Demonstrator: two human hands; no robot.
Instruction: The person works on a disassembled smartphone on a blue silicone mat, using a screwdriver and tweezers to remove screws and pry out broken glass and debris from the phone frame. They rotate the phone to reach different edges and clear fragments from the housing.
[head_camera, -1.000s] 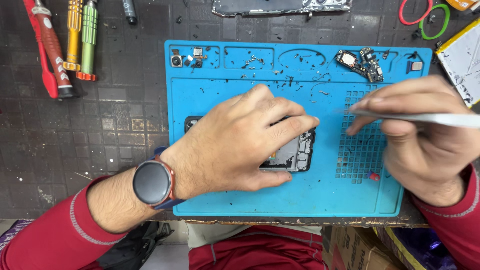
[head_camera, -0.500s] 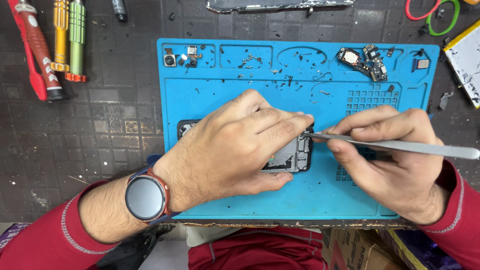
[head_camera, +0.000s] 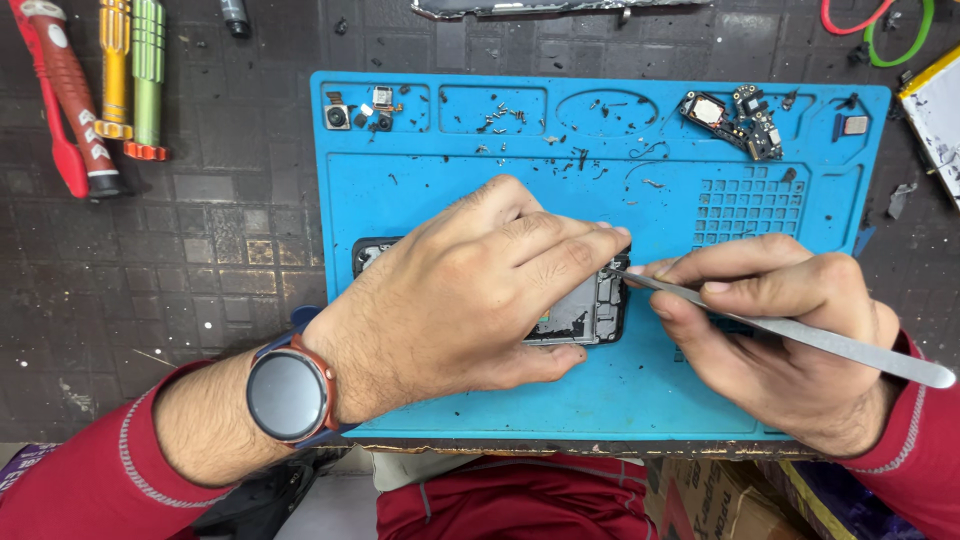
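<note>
A head camera looks down on a blue silicone repair mat (head_camera: 600, 400) lying on a dark, speckled workbench (head_camera: 200, 260). The person's left hand (head_camera: 470, 290), a round smartwatch (head_camera: 288, 395) on its wrist, lies palm-down over an opened black smartphone body (head_camera: 590, 310) near the mat's middle, fingers spread flat and pressing it still. The right hand (head_camera: 790, 340) pinches slim metal tweezers (head_camera: 800, 335) between thumb and fingertips; the tips meet the phone's right end beside the left fingertips. Steady pressure from the left hand and a shallow, light tweezer angle seem to suit this fine work best. Small loose screws (head_camera: 500, 118) and a little circuit board (head_camera: 735, 115) sit in the mat's top compartments.
</note>
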